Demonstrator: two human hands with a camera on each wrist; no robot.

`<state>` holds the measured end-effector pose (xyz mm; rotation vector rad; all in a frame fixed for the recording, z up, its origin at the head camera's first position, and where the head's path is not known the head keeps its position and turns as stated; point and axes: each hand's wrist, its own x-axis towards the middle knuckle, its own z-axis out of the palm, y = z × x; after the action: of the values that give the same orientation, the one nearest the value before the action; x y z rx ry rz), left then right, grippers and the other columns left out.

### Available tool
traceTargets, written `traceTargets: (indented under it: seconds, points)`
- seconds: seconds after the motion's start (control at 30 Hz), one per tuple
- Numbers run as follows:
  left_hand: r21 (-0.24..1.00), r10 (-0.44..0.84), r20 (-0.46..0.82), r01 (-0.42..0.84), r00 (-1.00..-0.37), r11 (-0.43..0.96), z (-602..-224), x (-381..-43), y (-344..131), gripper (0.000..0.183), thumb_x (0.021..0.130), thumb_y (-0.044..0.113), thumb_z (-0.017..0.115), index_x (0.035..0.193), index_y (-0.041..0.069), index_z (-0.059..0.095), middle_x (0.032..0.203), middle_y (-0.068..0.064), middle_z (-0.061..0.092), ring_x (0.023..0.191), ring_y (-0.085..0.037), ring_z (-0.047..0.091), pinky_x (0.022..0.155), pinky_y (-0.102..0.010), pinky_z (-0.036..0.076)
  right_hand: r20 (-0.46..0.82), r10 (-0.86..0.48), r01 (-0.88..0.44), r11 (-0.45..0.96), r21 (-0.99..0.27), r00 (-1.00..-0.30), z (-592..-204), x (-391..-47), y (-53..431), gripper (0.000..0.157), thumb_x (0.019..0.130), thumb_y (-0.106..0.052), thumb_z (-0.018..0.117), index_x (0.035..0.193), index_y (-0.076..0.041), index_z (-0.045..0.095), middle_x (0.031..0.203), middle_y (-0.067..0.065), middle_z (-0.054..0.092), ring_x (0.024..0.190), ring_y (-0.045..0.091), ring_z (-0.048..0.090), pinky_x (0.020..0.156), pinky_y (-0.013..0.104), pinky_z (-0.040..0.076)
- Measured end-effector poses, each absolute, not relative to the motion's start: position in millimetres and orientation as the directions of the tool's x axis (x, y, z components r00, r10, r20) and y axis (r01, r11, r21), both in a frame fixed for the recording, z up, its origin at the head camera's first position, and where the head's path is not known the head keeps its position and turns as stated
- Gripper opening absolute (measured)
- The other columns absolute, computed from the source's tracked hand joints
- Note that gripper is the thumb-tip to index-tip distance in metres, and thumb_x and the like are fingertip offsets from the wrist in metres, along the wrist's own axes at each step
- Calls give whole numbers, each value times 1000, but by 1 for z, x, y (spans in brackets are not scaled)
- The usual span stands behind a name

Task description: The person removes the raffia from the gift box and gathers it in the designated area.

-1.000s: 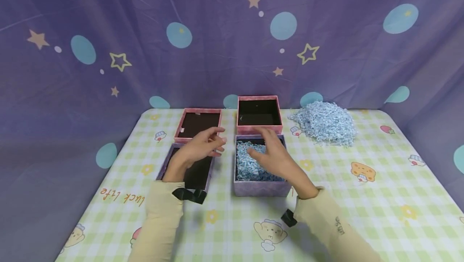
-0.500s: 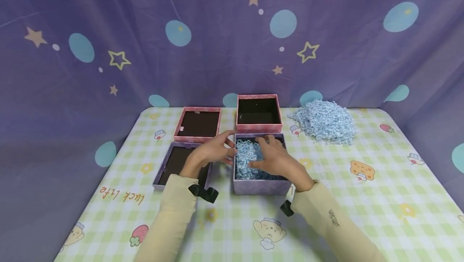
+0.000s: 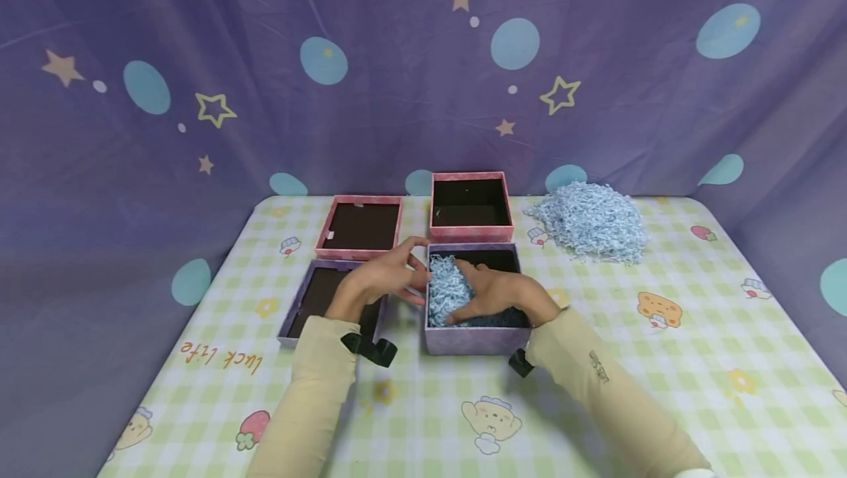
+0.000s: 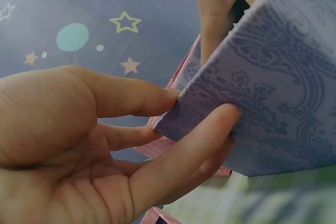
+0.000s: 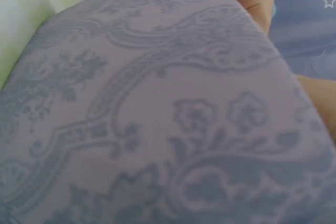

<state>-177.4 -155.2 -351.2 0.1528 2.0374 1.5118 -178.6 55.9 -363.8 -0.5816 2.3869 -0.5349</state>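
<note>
A purple patterned box [image 3: 479, 342] stands at mid-table with light blue shredded paper [image 3: 447, 294] heaped in its left part. Inside it, my right hand [image 3: 492, 293] presses against the paper, thumb nearer me and fingers farther off; some fingertips are hidden. The box's dark bottom shows to the right of the heap. My left hand [image 3: 385, 276] touches the box's left wall from outside with fairly straight fingers. In the left wrist view, its thumb [image 4: 157, 100] rests at the box edge and another finger lies on the patterned wall. The right wrist view is mostly filled by the box wall [image 5: 157, 103].
Beneath my left arm lies a purple lid [image 3: 317, 294], inside up. Behind it is a pink lid [image 3: 362, 224]. A pink box [image 3: 471, 232] stands right behind the purple one. At the back right sits a pile of blue shredded paper [image 3: 592, 220].
My right hand has gone down into the box and moved left, pushing the paper to the left side. The left hand has come right from above the purple lid to the box's wall.
</note>
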Motion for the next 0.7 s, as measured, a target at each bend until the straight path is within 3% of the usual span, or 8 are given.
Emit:
traceTargets:
  seconds: [0.13,0.4,0.7]
  points:
    - [907,425,-385,-252,-819,337,-353,-178,-156,64,92,-3,53,145,12,22,110,-19,43,83,-26,62,79,-48,57,-452,-551,-291,800,-524,-701,-367,-182,54,103,80,-54,70,155,-17,9,158,18,17,144,33,23,111,52,31]
    - [903,415,-395,-265,-820,337,-352,-177,-158,63,93,-3,53,145,13,23,110,-20,43,84,-26,62,77,-45,58,-387,-581,-282,747,-602,-716,-374,-185,54,82,88,-28,67,152,-6,20,155,11,28,142,27,29,114,47,30]
    - [904,417,-398,-271,-817,332,-353,-179,-156,63,93,-3,54,145,14,23,111,-20,43,86,-27,61,80,-48,56,-277,-546,-354,776,-522,-790,-359,-178,58,71,88,-26,69,147,-10,33,146,12,42,133,30,42,105,49,40]
